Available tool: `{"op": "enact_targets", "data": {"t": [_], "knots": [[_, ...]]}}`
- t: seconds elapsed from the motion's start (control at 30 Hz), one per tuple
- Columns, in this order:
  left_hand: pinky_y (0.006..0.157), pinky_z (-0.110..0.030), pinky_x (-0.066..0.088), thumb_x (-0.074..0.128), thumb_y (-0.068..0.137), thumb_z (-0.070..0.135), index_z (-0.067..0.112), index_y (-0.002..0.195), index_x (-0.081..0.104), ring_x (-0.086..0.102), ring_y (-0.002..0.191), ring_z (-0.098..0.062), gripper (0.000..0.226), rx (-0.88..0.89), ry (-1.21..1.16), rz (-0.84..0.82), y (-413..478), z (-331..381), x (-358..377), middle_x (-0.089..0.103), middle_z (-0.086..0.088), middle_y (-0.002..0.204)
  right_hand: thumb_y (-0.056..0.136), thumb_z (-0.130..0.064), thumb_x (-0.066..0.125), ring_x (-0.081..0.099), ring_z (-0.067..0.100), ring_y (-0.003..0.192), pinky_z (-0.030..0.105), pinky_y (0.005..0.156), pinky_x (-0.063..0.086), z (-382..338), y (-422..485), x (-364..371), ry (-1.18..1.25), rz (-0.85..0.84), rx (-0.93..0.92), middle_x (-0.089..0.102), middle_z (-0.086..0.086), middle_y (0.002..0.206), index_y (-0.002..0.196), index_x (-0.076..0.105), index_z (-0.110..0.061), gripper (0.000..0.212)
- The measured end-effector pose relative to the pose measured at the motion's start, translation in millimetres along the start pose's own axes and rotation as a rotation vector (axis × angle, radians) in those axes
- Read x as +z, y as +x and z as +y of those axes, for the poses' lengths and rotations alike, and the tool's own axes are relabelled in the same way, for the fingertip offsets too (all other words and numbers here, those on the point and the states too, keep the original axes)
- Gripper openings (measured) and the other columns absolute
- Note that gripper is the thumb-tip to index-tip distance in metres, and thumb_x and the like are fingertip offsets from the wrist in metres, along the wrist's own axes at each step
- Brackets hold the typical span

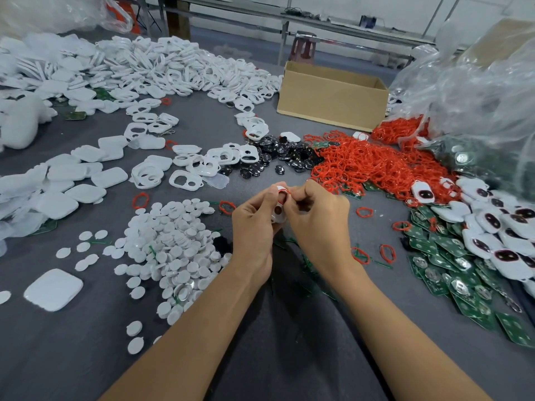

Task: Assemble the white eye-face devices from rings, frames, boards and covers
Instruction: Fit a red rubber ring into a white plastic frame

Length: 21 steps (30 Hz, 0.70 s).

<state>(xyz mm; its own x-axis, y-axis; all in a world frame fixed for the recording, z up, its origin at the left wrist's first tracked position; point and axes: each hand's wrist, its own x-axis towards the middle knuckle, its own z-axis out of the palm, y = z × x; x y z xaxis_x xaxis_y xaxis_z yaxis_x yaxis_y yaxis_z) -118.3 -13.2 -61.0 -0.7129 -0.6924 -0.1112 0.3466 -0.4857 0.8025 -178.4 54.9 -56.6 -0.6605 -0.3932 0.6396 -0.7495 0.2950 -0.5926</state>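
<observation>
Both sets of fingers were bunched up tight over the middle of the table. The left hand [254,227] had its fingers curled round a white frame [278,212], holding it more or less upright with the thumb up near the top edge. The right hand [318,221] was pinching a red ring [285,192] between thumb and forefinger right at the top of that frame, touching it. Couldn't tell how much of the ring was actually seated on the frame, since the fingers covered most of it.

Around the hands there were parts everywhere on the grey table [86,357]. Just left of the left wrist sat a heap of white discs [173,250], with a few strays and a single white cover [53,289] further left. A row of more covers [72,180] ran along the left edge. Past the hands lay some loose frames [185,169], then small black pieces [275,157], and right beside those a big pile of red rings [370,166]. A few single rings lay near the right wrist.

Over on the right, green boards [451,270] were spread out, with finished eye-faces [498,227] lying on top of them. At the far end were a huge mound of frames [173,59], an open cardboard box [333,96] and a clear plastic bag [477,91].
</observation>
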Motion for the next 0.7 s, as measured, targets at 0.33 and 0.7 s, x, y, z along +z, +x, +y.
{"op": "enact_targets", "data": {"t": [0.33, 0.7], "knots": [[0.064, -0.018, 0.055, 0.055, 0.094, 0.004, 0.010, 0.088, 0.071, 0.066, 0.076, -0.009, 0.018, -0.075, -0.041, 0.018, 0.1, 5.5, -0.9, 0.071, -0.007, 0.099, 0.078, 0.004, 0.064, 0.067, 0.029, 0.070, 0.045, 0.062, 0.053, 1.8, -3.1, -1.2, -0.011, -0.042, -0.051, 0.073, 0.009, 0.078, 0.075, 0.064, 0.000, 0.005], [0.081, -0.028, 0.051, 0.057, 0.094, 0.006, 0.012, 0.089, 0.073, 0.065, 0.096, -0.016, 0.017, -0.042, -0.001, 0.040, -1.2, 3.2, 0.4, 0.073, -0.006, 0.102, 0.083, 0.000, 0.066, 0.069, 0.023, 0.077, 0.044, 0.068, 0.055, -0.3, -8.4, 2.0, 0.052, 0.002, -0.025, 0.074, 0.005, 0.086, 0.087, 0.069, -0.004, 0.006]]}}
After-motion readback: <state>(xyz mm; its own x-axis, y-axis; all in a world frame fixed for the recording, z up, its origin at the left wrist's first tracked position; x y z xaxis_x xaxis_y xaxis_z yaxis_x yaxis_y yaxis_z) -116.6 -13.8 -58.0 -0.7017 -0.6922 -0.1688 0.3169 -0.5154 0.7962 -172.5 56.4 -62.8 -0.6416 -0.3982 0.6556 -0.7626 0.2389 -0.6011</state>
